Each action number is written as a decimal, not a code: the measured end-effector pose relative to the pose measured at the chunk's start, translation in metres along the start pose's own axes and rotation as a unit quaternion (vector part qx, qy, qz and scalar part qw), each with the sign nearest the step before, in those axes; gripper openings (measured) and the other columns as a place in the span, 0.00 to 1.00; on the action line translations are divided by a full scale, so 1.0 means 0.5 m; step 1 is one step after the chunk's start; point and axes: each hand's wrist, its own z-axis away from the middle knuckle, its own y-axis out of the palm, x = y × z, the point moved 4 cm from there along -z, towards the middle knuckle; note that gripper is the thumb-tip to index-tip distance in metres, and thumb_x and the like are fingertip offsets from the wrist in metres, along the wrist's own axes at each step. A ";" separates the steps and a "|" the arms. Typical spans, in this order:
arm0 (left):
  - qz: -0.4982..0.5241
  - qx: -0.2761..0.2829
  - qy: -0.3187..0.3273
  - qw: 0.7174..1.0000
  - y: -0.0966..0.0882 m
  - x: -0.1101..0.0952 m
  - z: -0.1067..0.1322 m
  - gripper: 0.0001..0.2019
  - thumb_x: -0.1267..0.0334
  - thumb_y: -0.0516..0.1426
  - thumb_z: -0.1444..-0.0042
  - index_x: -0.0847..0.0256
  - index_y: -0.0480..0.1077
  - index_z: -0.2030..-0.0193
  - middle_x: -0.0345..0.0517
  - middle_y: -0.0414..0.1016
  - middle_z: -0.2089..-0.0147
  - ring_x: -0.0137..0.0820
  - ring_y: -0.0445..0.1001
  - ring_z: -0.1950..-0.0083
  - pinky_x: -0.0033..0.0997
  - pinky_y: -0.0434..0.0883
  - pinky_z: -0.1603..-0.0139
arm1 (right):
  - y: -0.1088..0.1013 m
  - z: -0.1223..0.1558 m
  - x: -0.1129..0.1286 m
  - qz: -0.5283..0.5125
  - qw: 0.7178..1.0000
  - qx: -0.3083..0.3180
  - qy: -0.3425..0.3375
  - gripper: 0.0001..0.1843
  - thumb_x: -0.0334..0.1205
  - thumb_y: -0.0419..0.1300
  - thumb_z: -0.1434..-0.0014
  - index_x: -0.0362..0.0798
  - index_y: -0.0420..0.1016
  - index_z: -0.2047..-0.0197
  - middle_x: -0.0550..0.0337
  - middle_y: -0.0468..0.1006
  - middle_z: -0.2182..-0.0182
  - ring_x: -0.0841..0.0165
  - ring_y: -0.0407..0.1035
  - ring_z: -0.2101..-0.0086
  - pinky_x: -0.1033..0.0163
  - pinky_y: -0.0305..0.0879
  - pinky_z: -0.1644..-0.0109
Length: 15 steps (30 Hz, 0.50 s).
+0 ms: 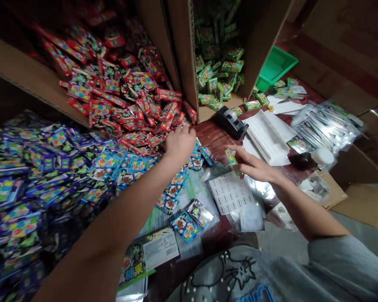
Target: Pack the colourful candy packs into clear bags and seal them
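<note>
My left hand (180, 144) reaches forward to the edge of the heap of red packets (126, 96); its fingers curl down onto the packets, and what they grip is hidden. My right hand (255, 165) hovers over the table with fingers partly stretched, holding a small green packet (230, 157) between thumb and fingers. Blue packets (44, 172) lie in a big pile at the left, and a few loose blue packets (185, 226) rest on clear bags below my hands.
A cardboard box (204, 113) holds green packets (217, 79). A black tape dispenser (231, 121), white sheets (266, 136), a sticker sheet (229, 195), filled clear bags (327, 123) and a green tray (275, 67) lie to the right.
</note>
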 end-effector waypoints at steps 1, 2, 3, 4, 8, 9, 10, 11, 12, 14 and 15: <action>-0.001 0.003 -0.025 1.000 0.008 -0.003 -0.041 0.19 0.65 0.54 0.28 0.71 0.77 0.37 0.77 0.77 0.36 0.61 0.76 0.35 0.57 0.75 0.41 | 0.004 0.027 -0.004 -0.046 0.999 -0.010 0.022 0.39 0.47 0.61 0.32 0.58 0.56 0.22 0.58 0.76 0.54 0.63 0.74 0.62 0.57 0.81 0.63; 0.006 0.002 -0.053 0.999 0.016 -0.006 -0.073 0.20 0.66 0.53 0.28 0.74 0.76 0.36 0.79 0.76 0.35 0.61 0.76 0.33 0.57 0.75 0.41 | 0.006 0.053 -0.008 -0.085 0.995 -0.022 0.037 0.36 0.47 0.62 0.32 0.58 0.58 0.24 0.61 0.74 0.57 0.65 0.73 0.64 0.59 0.80 0.64; 0.019 0.000 -0.074 0.997 0.023 -0.010 -0.095 0.21 0.67 0.52 0.27 0.77 0.75 0.35 0.81 0.74 0.34 0.61 0.76 0.32 0.56 0.75 0.40 | 0.006 0.078 -0.010 -0.115 0.992 -0.035 0.046 0.35 0.47 0.63 0.33 0.58 0.60 0.26 0.62 0.72 0.58 0.67 0.73 0.64 0.60 0.80 0.64; 0.033 -0.001 -0.088 0.996 0.029 -0.013 -0.111 0.22 0.69 0.48 0.25 0.81 0.73 0.35 0.83 0.73 0.33 0.60 0.76 0.31 0.56 0.74 0.40 | 0.005 0.102 -0.011 -0.135 0.988 -0.046 0.052 0.35 0.47 0.65 0.33 0.59 0.61 0.27 0.63 0.72 0.58 0.67 0.73 0.63 0.60 0.81 0.63; 0.073 0.031 -0.090 0.993 0.050 -0.014 -0.144 0.29 0.77 0.31 0.25 1.02 0.63 0.36 0.90 0.65 0.31 0.61 0.72 0.28 0.62 0.69 0.42 | 0.015 0.166 -0.012 -0.123 0.989 -0.041 0.077 0.38 0.52 0.71 0.36 0.61 0.63 0.28 0.56 0.72 0.45 0.65 0.77 0.58 0.59 0.82 0.62; 0.076 0.040 -0.088 0.992 0.053 -0.012 -0.149 0.31 0.77 0.28 0.27 1.06 0.61 0.38 0.90 0.64 0.32 0.62 0.70 0.28 0.62 0.68 0.43 | 0.021 0.172 -0.011 -0.100 0.992 -0.033 0.070 0.38 0.53 0.72 0.36 0.61 0.64 0.28 0.53 0.72 0.41 0.64 0.77 0.56 0.57 0.82 0.60; 0.075 0.048 -0.087 0.992 0.055 -0.010 -0.153 0.32 0.77 0.26 0.28 1.08 0.60 0.40 0.89 0.65 0.33 0.62 0.69 0.28 0.62 0.67 0.44 | 0.029 0.176 -0.010 -0.071 0.996 -0.024 0.054 0.38 0.53 0.72 0.35 0.60 0.64 0.28 0.51 0.71 0.37 0.62 0.77 0.53 0.55 0.83 0.57; 0.074 0.053 -0.081 0.993 0.054 -0.010 -0.156 0.33 0.77 0.25 0.29 1.10 0.60 0.43 0.88 0.66 0.35 0.61 0.68 0.28 0.61 0.67 0.45 | 0.039 0.176 -0.009 -0.039 0.999 -0.014 0.030 0.38 0.53 0.71 0.34 0.60 0.64 0.27 0.49 0.71 0.35 0.59 0.77 0.50 0.53 0.83 0.54; 0.071 0.056 -0.070 0.993 0.050 -0.011 -0.157 0.35 0.76 0.23 0.30 1.10 0.61 0.45 0.86 0.67 0.36 0.61 0.68 0.28 0.61 0.67 0.47 | 0.049 0.174 -0.007 -0.007 1.000 -0.004 -0.001 0.39 0.54 0.71 0.34 0.60 0.63 0.25 0.48 0.71 0.34 0.57 0.77 0.47 0.49 0.83 0.50; 0.065 0.051 -0.023 0.996 0.028 -0.021 -0.152 0.37 0.75 0.22 0.31 1.09 0.62 0.47 0.82 0.70 0.39 0.60 0.69 0.29 0.61 0.67 0.48 | 0.068 0.166 -0.006 0.054 0.996 0.011 -0.066 0.40 0.54 0.69 0.32 0.60 0.60 0.23 0.46 0.70 0.33 0.51 0.74 0.40 0.42 0.81 0.41; 0.062 0.044 0.011 0.997 0.010 -0.029 -0.146 0.37 0.74 0.21 0.32 1.09 0.62 0.48 0.80 0.72 0.40 0.61 0.69 0.29 0.62 0.66 0.48 | 0.077 0.161 -0.008 0.084 0.992 0.016 -0.089 0.41 0.54 0.69 0.32 0.59 0.59 0.23 0.45 0.70 0.32 0.49 0.73 0.37 0.39 0.79 0.37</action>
